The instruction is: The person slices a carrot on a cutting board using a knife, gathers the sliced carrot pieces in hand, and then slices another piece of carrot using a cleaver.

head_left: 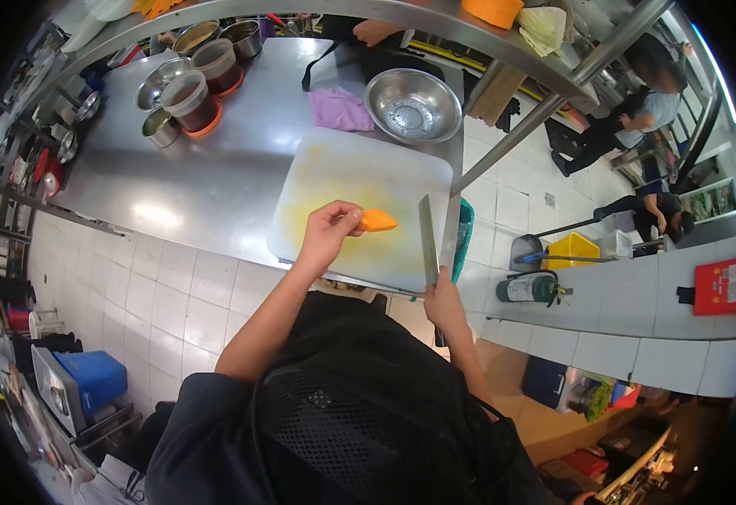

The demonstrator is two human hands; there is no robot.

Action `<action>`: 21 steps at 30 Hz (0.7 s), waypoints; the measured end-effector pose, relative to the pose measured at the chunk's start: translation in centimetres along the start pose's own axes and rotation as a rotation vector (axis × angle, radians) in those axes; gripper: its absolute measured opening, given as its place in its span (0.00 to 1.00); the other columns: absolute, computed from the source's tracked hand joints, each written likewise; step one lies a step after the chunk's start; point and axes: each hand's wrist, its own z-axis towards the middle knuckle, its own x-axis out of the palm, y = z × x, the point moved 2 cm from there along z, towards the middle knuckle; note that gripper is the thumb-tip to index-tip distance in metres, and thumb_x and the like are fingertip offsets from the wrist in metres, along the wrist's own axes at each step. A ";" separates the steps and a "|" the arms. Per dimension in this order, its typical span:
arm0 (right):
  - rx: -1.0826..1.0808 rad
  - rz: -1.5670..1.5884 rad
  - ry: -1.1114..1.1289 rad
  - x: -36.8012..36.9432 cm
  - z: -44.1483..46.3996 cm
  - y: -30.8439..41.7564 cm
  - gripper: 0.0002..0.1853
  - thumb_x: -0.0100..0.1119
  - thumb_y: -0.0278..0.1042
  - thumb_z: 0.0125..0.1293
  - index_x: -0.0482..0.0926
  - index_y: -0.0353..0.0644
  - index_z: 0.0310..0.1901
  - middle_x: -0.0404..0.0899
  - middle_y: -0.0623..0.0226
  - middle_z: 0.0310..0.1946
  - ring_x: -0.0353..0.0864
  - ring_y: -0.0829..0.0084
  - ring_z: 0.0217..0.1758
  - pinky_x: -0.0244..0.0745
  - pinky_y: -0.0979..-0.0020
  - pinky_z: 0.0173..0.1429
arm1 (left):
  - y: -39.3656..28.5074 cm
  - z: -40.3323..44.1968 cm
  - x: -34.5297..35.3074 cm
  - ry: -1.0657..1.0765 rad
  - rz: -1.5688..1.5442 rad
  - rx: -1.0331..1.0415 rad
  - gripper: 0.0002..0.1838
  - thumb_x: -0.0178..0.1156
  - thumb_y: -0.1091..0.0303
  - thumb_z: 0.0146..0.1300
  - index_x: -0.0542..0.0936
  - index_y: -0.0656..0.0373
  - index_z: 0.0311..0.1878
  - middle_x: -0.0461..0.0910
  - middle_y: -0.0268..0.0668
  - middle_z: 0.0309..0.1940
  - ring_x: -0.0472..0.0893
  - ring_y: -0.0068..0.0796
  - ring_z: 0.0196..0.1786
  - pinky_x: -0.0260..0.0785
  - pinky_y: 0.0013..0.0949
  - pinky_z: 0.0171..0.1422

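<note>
Head view: the left hand (pixel 331 233) pinches the orange piece (pixel 379 220) over the cutting board (pixel 326 160), and the right hand (pixel 446 305) is closed around the handle of the knife (pixel 428 241). For control, it is better to hold the piece steady, knife apart from fingers

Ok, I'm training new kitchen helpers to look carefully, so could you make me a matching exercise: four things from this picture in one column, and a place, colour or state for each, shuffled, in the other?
Column one
1. orange piece
2. knife
3. cloth
4. fire extinguisher

Column two
A. green
B. beside the large steel bowl
C. in the left hand, above the cutting board
D. in the right hand

Right pairs: 1-C, 2-D, 3-B, 4-A
</note>
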 end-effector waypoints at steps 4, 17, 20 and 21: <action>0.003 0.005 -0.015 -0.1 -0.1 0.0 0.19 0.55 0.25 0.72 0.66 0.29 0.60 0.83 0.28 0.40 0.83 0.30 0.48 0.77 0.39 0.52 | 4.7 0.2 -2.6 -0.093 0.151 -0.089 0.12 0.63 0.64 0.78 0.85 0.65 0.50 0.86 0.35 0.39 0.85 0.23 0.38 0.80 0.28 0.50; -0.421 0.107 -0.247 1.1 3.3 3.7 0.20 0.61 0.26 0.70 0.78 0.38 0.63 0.77 0.43 0.63 0.78 0.45 0.64 0.75 0.56 0.67 | 6.8 -0.6 -7.1 -0.350 0.602 0.169 0.16 0.60 0.68 0.76 0.83 0.67 0.61 0.85 0.46 0.51 0.83 0.30 0.37 0.77 0.33 0.45; -0.459 0.092 -0.303 1.4 4.2 4.3 0.18 0.61 0.26 0.73 0.80 0.36 0.62 0.77 0.49 0.68 0.80 0.50 0.66 0.76 0.57 0.68 | 6.2 -1.5 -5.9 -0.458 0.534 0.262 0.17 0.60 0.68 0.76 0.81 0.65 0.64 0.83 0.44 0.54 0.81 0.30 0.44 0.76 0.32 0.51; -0.468 0.090 -0.299 1.6 4.6 5.1 0.18 0.61 0.26 0.73 0.80 0.36 0.62 0.77 0.49 0.68 0.80 0.50 0.66 0.76 0.57 0.68 | 5.6 -2.0 -4.0 -0.451 0.404 0.270 0.20 0.60 0.69 0.76 0.80 0.64 0.67 0.81 0.46 0.59 0.80 0.31 0.47 0.75 0.32 0.54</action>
